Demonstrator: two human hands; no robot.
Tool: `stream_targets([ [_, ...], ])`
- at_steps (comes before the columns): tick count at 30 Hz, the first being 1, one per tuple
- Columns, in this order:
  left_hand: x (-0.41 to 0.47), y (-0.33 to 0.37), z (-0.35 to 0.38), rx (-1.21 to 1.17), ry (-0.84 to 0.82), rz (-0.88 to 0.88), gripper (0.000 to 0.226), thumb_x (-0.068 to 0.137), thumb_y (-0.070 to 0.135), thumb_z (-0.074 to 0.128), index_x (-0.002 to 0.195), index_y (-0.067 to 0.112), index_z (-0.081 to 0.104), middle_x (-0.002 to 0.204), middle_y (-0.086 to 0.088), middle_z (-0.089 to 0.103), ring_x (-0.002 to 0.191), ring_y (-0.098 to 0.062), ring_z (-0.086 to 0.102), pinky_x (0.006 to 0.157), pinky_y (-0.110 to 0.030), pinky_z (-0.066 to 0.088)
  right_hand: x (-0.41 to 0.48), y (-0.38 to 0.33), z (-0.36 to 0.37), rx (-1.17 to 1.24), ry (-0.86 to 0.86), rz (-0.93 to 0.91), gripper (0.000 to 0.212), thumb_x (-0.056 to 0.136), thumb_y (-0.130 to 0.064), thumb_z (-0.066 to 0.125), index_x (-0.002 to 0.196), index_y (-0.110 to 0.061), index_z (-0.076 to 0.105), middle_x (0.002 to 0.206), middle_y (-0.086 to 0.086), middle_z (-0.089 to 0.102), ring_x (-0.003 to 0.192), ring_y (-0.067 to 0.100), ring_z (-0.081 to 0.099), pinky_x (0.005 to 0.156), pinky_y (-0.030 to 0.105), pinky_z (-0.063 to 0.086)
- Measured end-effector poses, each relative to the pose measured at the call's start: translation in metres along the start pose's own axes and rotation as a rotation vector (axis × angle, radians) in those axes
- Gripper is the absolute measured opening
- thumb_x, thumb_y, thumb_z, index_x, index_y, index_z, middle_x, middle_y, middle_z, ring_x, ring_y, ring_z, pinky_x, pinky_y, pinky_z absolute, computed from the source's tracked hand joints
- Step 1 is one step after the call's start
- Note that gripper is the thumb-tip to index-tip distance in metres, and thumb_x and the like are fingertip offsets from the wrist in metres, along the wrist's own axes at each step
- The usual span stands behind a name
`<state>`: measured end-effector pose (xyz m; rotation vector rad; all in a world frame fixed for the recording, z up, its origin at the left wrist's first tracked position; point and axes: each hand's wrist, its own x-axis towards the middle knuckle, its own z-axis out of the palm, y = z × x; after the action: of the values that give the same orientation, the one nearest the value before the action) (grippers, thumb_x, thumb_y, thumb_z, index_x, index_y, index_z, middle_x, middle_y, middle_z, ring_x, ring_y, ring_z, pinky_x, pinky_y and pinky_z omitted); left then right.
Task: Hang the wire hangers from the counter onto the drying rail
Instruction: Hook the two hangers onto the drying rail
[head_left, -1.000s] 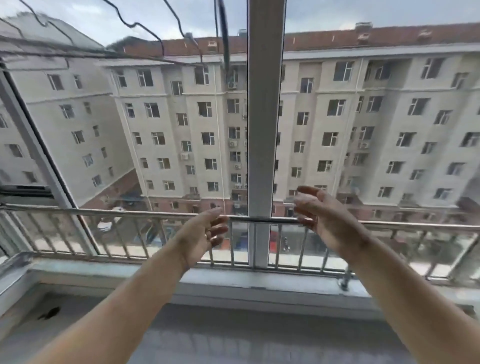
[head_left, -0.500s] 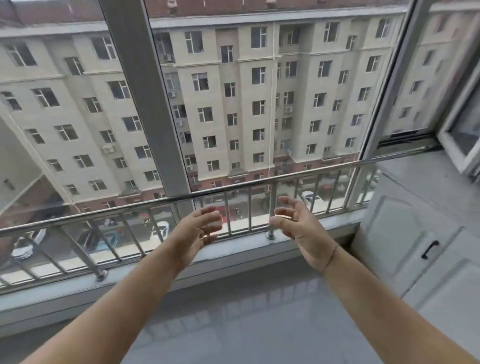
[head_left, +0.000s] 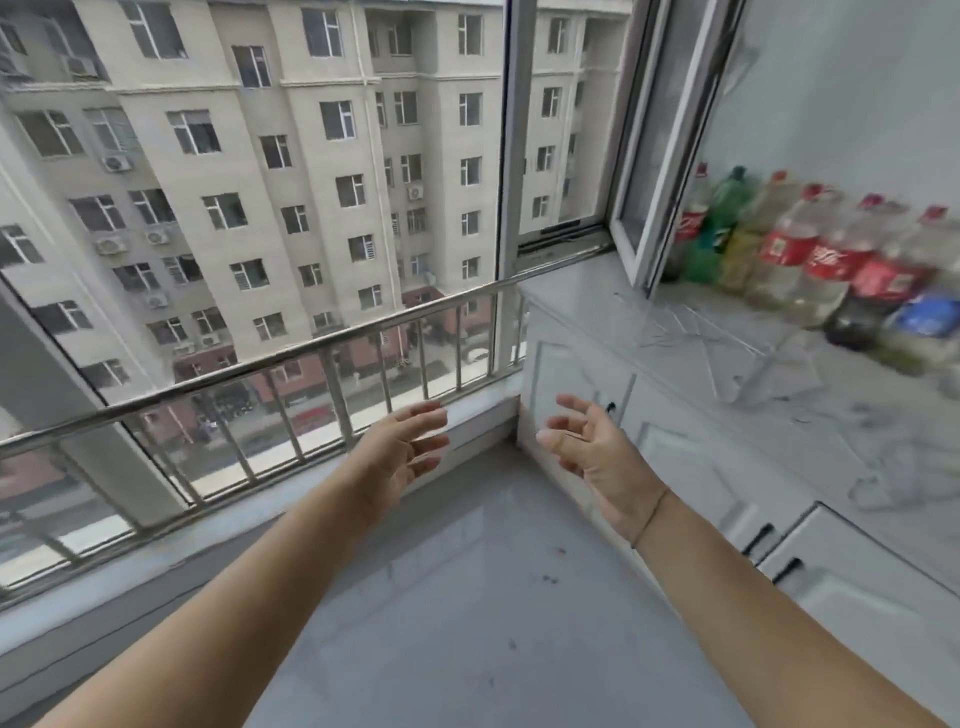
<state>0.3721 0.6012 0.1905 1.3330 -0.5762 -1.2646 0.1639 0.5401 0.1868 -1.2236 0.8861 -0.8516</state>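
Observation:
A loose pile of thin grey wire hangers (head_left: 727, 348) lies on the pale marbled counter (head_left: 597, 296) at the right, blurred by motion. My left hand (head_left: 400, 457) and my right hand (head_left: 592, 452) are held out in front of me, palms facing each other, fingers relaxed, holding nothing. Both hands hang over the floor, below and left of the counter top. The right hand is in front of the white cabinet doors. The drying rail is out of view.
A metal guard railing (head_left: 311, 353) runs along the window at the left. A row of plastic drink bottles (head_left: 810, 260) lines the back of the counter. An open window sash (head_left: 654, 197) juts over the counter. White cabinet doors (head_left: 691, 467) with black handles stand below.
The view has swung right and down: overhead hangers and wires left the frame, and the counter, hangers and bottles came in. Both hands stayed empty, held out in front.

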Motion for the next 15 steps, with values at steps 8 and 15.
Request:
stream_targets([
  [8, 0.053, -0.029, 0.126, 0.072, -0.189, -0.069, 0.015, 0.087, 0.012, 0.059, 0.099, 0.021, 0.063, 0.086, 0.001, 0.062, 0.078, -0.013, 0.058, 0.068, -0.024, 0.044, -0.008, 0.000, -0.125, 0.056, 0.297, 0.005, 0.046, 0.081, -0.003, 0.064, 0.122, -0.016, 0.048, 0.098, 0.001, 0.051, 0.081, 0.009, 0.051, 0.069, 0.020, 0.040],
  [15, 0.113, -0.050, 0.215, 0.129, -0.361, -0.142, 0.021, 0.086, 0.013, 0.062, 0.106, 0.016, 0.065, 0.090, 0.001, 0.066, 0.083, -0.015, 0.061, 0.068, -0.025, 0.045, -0.002, 0.012, -0.214, 0.120, 0.601, 0.038, 0.026, 0.085, -0.007, 0.060, 0.110, -0.015, 0.056, 0.086, -0.002, 0.056, 0.081, 0.011, 0.052, 0.072, 0.023, 0.040],
])
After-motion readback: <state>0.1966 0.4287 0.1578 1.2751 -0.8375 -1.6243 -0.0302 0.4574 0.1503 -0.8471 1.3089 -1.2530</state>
